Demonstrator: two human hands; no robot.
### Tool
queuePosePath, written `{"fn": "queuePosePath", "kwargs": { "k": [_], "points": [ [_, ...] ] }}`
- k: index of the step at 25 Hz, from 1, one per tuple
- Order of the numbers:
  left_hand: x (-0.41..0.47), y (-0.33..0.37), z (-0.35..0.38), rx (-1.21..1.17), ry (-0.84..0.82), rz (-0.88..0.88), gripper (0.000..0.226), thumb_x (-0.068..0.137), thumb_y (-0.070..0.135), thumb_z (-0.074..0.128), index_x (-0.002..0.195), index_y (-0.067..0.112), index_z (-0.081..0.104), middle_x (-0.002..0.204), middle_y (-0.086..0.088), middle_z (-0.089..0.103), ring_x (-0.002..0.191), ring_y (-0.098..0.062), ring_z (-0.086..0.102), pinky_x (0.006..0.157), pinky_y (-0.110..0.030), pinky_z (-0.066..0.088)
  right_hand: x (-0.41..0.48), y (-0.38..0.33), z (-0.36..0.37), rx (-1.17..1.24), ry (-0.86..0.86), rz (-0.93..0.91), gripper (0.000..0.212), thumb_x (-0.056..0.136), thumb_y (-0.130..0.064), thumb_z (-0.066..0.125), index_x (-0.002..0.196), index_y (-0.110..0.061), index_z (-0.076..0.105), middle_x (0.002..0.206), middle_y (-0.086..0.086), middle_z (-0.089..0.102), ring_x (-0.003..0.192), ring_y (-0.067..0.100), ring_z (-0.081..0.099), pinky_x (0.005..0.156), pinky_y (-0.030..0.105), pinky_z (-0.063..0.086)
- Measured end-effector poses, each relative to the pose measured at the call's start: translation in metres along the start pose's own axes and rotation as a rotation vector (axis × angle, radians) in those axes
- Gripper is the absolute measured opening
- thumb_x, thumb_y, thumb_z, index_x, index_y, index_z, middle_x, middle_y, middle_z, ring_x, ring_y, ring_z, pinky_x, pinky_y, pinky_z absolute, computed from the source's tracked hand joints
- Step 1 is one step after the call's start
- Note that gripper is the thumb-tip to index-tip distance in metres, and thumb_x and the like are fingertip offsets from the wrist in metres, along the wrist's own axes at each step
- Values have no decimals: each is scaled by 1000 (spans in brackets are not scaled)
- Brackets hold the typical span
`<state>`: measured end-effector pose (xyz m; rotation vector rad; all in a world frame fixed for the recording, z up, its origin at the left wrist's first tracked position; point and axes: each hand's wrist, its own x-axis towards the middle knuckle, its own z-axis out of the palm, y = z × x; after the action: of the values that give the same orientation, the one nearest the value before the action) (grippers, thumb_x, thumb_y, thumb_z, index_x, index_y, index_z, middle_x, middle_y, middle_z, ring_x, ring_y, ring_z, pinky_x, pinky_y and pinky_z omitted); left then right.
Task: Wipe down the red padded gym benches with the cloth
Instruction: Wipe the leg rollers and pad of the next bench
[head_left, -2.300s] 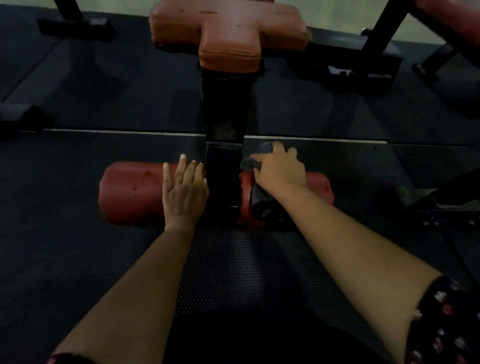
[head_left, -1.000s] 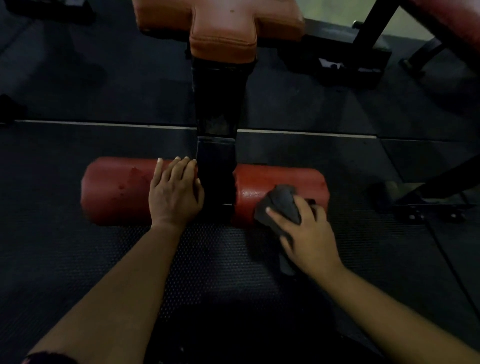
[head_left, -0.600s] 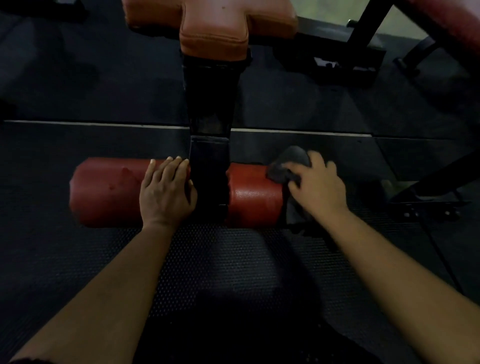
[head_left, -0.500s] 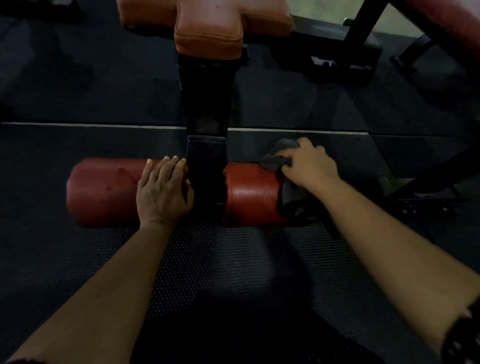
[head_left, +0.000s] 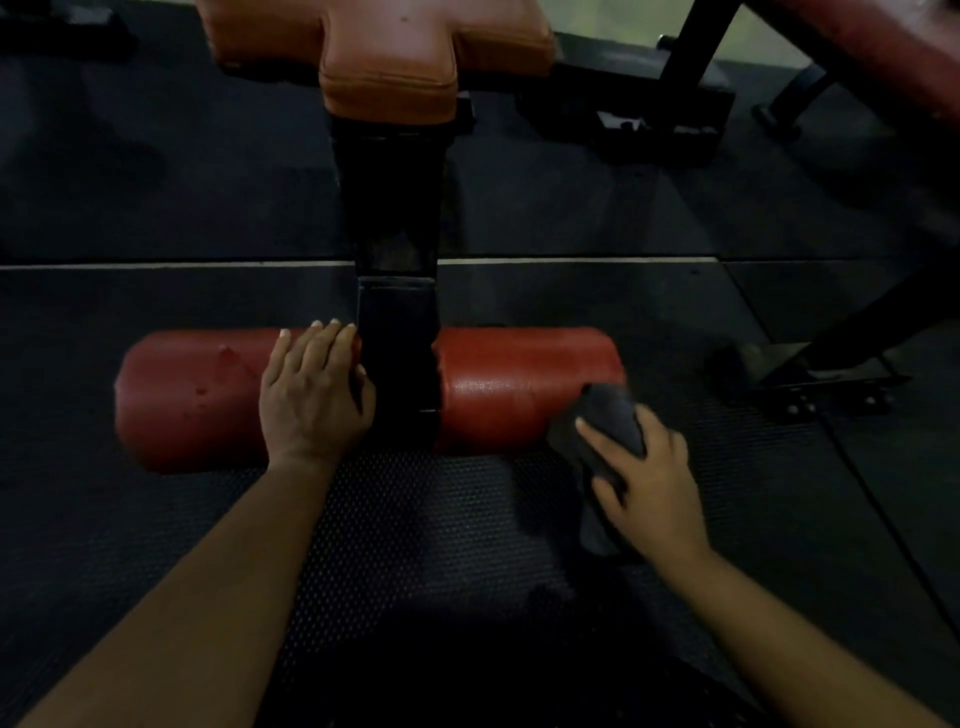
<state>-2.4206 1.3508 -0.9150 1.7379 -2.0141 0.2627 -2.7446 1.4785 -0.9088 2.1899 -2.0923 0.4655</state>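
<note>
My dark cloth (head_left: 608, 426) sits bunched against the near, lower face of the red roller pad (head_left: 519, 384), close to its right end. My right hand (head_left: 649, 483) is wrapped around the cloth so I can drag it around the curve. My left hand (head_left: 311, 395) lies flat, fingers straight, on the pad's other half beside the black post (head_left: 397, 338), I think to stop it turning. Half a second ago the cloth was up on the pad's far side; it has swept down toward me.
</note>
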Motion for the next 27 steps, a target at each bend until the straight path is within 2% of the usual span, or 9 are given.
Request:
{"fn": "queuePosePath", "kwargs": {
  "k": [1,5,8,11,14,19,23,25,27],
  "points": [
    [0,1,1,-1,9,-1,54,86,30,39,128,4,61,132,-15,60,128,-31,53,117,-40,20,-12,11,5,37,27,-2,57,78,-24,63,132,-37,53,138,15,39,98,41,48,81,43,49],
    [-1,-1,5,-6,22,-6,53,85,30,41,128,6,61,133,-13,61,128,-30,53,115,-41,25,15,40,2,226,201,244,49,78,-26,56,126,-27,65,135,22,46,111,46,50,96,49,45],
    [-1,-1,5,-9,13,-10,54,85,31,42,128,6,61,134,-13,60,129,-29,52,112,-41,28,89,44,-7,202,47,368,44,86,-24,56,130,-25,63,137,21,45,116,44,51,100,47,44],
    [-1,-1,6,-8,15,-14,56,84,33,40,128,6,60,134,-13,60,129,-30,52,111,-42,29,153,36,-20,9,-252,413,43,94,-24,53,137,-28,54,137,17,42,118,46,48,99,48,44],
    [-1,-2,6,-14,29,-8,58,84,33,39,131,6,59,135,-14,59,130,-30,51,111,-42,29,187,3,-30,-262,-396,197,43,96,-27,50,138,-34,50,135,11,42,118,42,45,93,49,44],
    [-3,0,7,-39,91,-27,67,87,33,44,148,6,36,147,-18,44,134,-38,42,114,-49,26,200,-75,-15,-458,-316,-171,38,98,-27,47,134,-34,54,136,6,45,116,37,47,85,46,46],
    [0,-4,9,23,70,9,57,83,35,42,130,6,59,130,-17,61,123,-40,53,111,-53,31,201,-112,-8,-415,-221,-361,35,101,-29,38,129,-35,58,141,6,42,115,37,45,86,45,43],
    [1,-4,7,46,34,4,56,82,35,41,125,6,63,126,-16,64,121,-39,56,109,-52,34,202,-120,-7,-433,-236,-450,36,101,-30,37,130,-40,56,145,5,38,118,37,43,90,47,40],
    [0,-2,6,52,22,5,56,80,34,43,125,7,63,127,-15,64,122,-38,55,108,-50,34,203,-112,-12,-457,-293,-430,38,101,-29,38,131,-44,56,147,4,36,120,37,40,92,48,39]
  ]
}}
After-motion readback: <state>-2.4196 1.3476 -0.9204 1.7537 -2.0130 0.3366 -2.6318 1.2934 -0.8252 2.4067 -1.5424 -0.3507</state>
